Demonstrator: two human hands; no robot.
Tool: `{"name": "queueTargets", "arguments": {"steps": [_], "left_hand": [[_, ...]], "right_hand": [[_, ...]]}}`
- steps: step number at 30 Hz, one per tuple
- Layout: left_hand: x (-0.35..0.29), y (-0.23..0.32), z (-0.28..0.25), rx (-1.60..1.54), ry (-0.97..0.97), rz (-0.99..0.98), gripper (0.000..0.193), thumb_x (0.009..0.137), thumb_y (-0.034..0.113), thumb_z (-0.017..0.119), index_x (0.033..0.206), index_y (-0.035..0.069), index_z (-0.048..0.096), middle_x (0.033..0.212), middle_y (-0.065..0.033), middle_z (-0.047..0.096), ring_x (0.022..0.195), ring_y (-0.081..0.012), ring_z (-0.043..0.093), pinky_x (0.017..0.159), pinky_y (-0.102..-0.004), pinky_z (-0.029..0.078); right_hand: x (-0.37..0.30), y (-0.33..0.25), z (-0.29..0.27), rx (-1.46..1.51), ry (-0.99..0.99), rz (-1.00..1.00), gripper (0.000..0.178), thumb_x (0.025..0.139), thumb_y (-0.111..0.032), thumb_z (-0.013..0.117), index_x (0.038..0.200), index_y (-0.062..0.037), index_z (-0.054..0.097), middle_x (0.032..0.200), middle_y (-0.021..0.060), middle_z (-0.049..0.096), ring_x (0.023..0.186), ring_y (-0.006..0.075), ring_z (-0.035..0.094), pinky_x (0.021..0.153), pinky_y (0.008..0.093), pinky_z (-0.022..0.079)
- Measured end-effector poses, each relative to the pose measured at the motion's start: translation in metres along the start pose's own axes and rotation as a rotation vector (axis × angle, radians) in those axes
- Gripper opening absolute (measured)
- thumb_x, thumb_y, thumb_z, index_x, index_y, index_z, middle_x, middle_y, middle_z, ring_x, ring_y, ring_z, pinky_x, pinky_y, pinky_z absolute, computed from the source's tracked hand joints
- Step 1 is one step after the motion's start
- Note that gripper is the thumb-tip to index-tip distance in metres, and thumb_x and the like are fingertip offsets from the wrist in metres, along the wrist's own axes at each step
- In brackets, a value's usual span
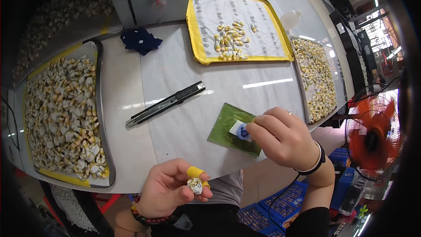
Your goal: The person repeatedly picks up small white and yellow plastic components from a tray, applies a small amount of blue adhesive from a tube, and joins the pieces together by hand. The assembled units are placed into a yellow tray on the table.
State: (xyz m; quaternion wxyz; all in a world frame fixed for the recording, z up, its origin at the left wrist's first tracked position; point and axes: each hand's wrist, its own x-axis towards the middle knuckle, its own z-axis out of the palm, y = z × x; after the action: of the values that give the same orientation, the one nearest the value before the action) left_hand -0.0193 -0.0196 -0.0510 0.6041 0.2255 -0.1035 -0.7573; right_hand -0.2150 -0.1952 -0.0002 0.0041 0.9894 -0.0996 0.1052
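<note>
My left hand point(169, 186), with yellow finger cots on its fingertips, is closed around a small white-and-yellow moulded piece point(195, 186) near the table's front edge. To the right, my right hand point(283, 138) pinches a small blue round object point(242, 131); its exact kind does not show. This object rests at a small white square patch point(235, 127) on a green translucent plate point(221, 134). The plate lies flat on the table, partly under my right fingers. A utility knife point(169, 103) lies slantwise on the table, left of the plate and apart from both hands.
A tray point(106, 149) heaped with similar pieces stands at left. Far ahead, a paper-lined yellow-edged tray point(267, 39) holds several pieces; another full tray point(305, 101) is at right. A dark blue cloth point(140, 40) lies by a grey metal box point(153, 0). An orange fan point(372, 134) stands right.
</note>
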Motion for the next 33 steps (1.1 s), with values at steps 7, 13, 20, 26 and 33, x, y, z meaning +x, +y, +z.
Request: {"name": "queueTargets", "arguments": {"steps": [7, 13, 20, 26, 33], "left_hand": [[0.001, -0.001, 0.002, 0.009, -0.036, -0.034, 0.039, 0.085, 0.021, 0.067, 0.11, -0.006, 0.053, 0.095, -0.0159, 0.065, 0.088, -0.0189, 0.064, 0.08, -0.0304, 0.052], [0.008, -0.003, 0.005, -0.071, -0.116, -0.163, 0.041, 0.088, 0.026, 0.064, 0.11, -0.006, 0.053, 0.091, -0.0136, 0.065, 0.083, -0.0154, 0.063, 0.077, -0.0269, 0.051], [0.015, -0.004, 0.006, -0.182, -0.17, -0.351, 0.033, 0.091, 0.027, 0.059, 0.103, -0.003, 0.054, 0.084, -0.0095, 0.065, 0.075, -0.0107, 0.062, 0.069, -0.021, 0.049], [0.016, -0.003, 0.009, -0.207, -0.156, -0.454, 0.028, 0.091, 0.025, 0.06, 0.098, -0.001, 0.053, 0.083, -0.0081, 0.065, 0.074, -0.0109, 0.062, 0.068, -0.0213, 0.049], [0.018, -0.002, 0.013, -0.237, -0.174, -0.465, 0.025, 0.089, 0.023, 0.063, 0.097, 0.001, 0.054, 0.084, -0.0055, 0.062, 0.076, -0.0106, 0.061, 0.072, -0.0239, 0.049]], "right_hand": [[-0.004, -0.005, -0.007, 0.007, -0.07, 0.005, 0.027, 0.061, -0.013, 0.061, 0.084, -0.0007, 0.057, 0.072, 0.0043, 0.047, 0.066, 0.0179, 0.05, 0.055, 0.0264, 0.045], [-0.002, -0.01, -0.011, 0.206, 0.107, 0.11, 0.027, 0.06, -0.005, 0.066, 0.086, 0.0007, 0.061, 0.075, 0.0061, 0.055, 0.065, 0.0199, 0.055, 0.056, 0.028, 0.048], [0.009, -0.033, -0.013, 0.702, 0.417, -0.008, 0.018, 0.068, 0.0, 0.068, 0.085, 0.0043, 0.066, 0.078, 0.0114, 0.061, 0.063, 0.0206, 0.06, 0.056, 0.0274, 0.05], [0.015, -0.029, -0.008, 0.737, 0.392, -0.139, 0.017, 0.071, -0.001, 0.067, 0.086, 0.0062, 0.064, 0.08, 0.0122, 0.06, 0.066, 0.0208, 0.059, 0.057, 0.0269, 0.05], [0.018, -0.031, -0.003, 0.746, 0.397, -0.189, 0.015, 0.072, -0.001, 0.068, 0.084, 0.0062, 0.062, 0.08, 0.0114, 0.06, 0.068, 0.0221, 0.06, 0.058, 0.0278, 0.051]]}}
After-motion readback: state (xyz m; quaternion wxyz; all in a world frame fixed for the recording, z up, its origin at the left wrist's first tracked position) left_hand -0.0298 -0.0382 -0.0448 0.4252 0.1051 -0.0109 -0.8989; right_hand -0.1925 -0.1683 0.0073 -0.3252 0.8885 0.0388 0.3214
